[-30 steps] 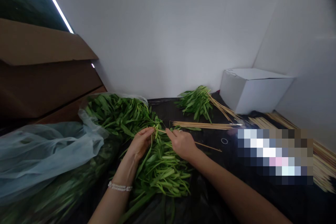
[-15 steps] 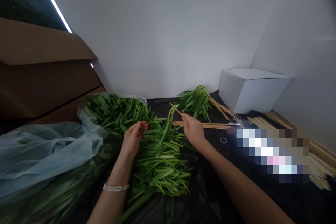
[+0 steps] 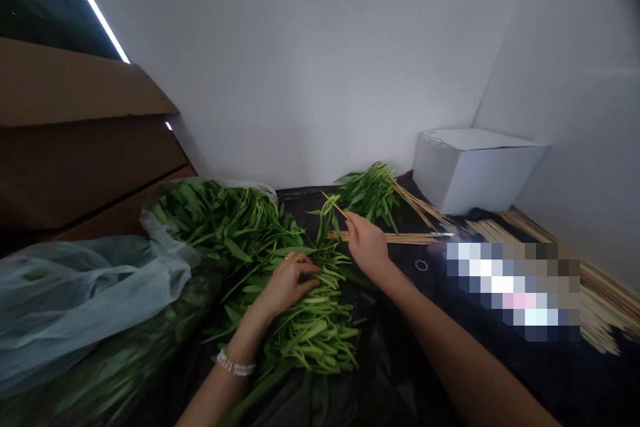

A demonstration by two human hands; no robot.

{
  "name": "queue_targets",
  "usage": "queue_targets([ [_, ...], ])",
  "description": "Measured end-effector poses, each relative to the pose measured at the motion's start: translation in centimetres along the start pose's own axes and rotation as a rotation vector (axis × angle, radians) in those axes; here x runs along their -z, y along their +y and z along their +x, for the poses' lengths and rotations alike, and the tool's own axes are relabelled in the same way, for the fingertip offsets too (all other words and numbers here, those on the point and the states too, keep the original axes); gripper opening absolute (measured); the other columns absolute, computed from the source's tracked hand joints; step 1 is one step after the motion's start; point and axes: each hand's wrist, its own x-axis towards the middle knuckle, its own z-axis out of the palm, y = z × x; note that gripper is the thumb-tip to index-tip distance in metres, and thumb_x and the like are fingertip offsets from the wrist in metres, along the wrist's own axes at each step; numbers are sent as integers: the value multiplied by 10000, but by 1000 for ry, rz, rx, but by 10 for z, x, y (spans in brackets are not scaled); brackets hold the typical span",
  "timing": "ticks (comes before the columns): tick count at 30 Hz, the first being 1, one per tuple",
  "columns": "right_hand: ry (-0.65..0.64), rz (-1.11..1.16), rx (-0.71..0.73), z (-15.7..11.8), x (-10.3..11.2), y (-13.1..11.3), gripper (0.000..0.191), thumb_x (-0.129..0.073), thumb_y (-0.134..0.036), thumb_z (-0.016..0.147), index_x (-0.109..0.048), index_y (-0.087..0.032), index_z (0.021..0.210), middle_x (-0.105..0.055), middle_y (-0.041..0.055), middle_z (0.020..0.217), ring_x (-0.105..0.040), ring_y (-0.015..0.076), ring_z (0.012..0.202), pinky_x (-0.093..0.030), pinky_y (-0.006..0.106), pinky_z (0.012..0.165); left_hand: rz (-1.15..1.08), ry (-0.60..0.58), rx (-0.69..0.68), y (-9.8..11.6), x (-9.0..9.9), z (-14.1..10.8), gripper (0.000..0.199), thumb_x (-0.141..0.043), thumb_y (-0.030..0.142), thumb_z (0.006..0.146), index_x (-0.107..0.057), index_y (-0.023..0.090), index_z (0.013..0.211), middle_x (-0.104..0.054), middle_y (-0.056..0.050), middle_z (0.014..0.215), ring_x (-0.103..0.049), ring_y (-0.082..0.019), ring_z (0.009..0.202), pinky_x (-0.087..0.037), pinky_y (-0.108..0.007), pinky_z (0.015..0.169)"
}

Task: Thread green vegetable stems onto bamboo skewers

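In my right hand [image 3: 369,243] is a thin bamboo skewer [image 3: 334,203], pinched between thumb and fingers and slanting up to the left. Near its tip hangs a leafy green stem [image 3: 325,220]. My left hand [image 3: 290,283] rests over a pile of leafy green stems [image 3: 320,337], its thumb and index finger apart at the cut ends. Whether those fingers touch a single stem, I cannot tell. Beyond the right hand lies a bunch of skewered greens [image 3: 373,190], their sticks pointing right.
More leaves spill from a clear plastic bag [image 3: 165,267] at left, below a cardboard box [image 3: 85,160]. Loose skewers [image 3: 395,238] lie beyond my right hand, with more bamboo sticks [image 3: 595,320] far right. A white box [image 3: 490,173] stands by the wall. A small ring [image 3: 421,265] lies on black plastic.
My left hand has come down and to the right, onto the stems in the pile. The green on the skewer hangs shorter and nearer its tip. My right hand has barely moved.
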Motion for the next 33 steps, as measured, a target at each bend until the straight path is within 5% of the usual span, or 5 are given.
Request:
queue_targets([
  [6, -18, -22, 19, -2, 1, -4, 358, -356, -267, 983, -616, -182, 1214, -710, 87, 1045, -655, 195, 917, -462, 269, 812, 5, 80, -4, 0, -1, 1, 108, -714, 280, 761, -771, 254, 849, -685, -76, 908, -561, -252, 925, -394, -361, 854],
  [12, -22, -27, 31, -2, 1, -4, 362, -351, -264, 985, -609, -173, 1223, -706, 92, 1059, -653, 191, 924, -459, 267, 817, -186, 426, 70, 8, 6, 2, 118, -668, 301, 812, -757, 248, 869, -722, -68, 945, -605, -238, 941, -402, -350, 931],
  [20, -27, -38, 46, -3, 3, -8, 353, -350, -264, 993, -607, -175, 1217, -706, 82, 1026, -651, 184, 905, -453, 253, 806, -994, 881, 209, 0, 35, 2, 167, -773, 303, 711, -669, 208, 800, -741, -26, 1000, -623, -187, 1050, -439, -280, 928],
  [25, -69, -151, 235, -10, 2, -14, 378, -348, -214, 982, -556, -147, 1290, -690, 94, 955, -637, 180, 820, -448, 257, 734, -1220, 851, 263, -6, 39, 3, 319, -834, 303, 637, -701, 197, 908, -735, -10, 763, -666, -152, 805, -503, -293, 821],
  [33, -112, -300, 528, -22, 0, -29, 379, -429, -145, 917, -587, -173, 1260, -666, 86, 937, -580, 164, 684, -393, 273, 612, -1246, 730, 333, -4, 32, 4, 446, -874, 283, 585, -736, 159, 991, -690, -8, 794, -596, -78, 671, -486, -181, 638],
])
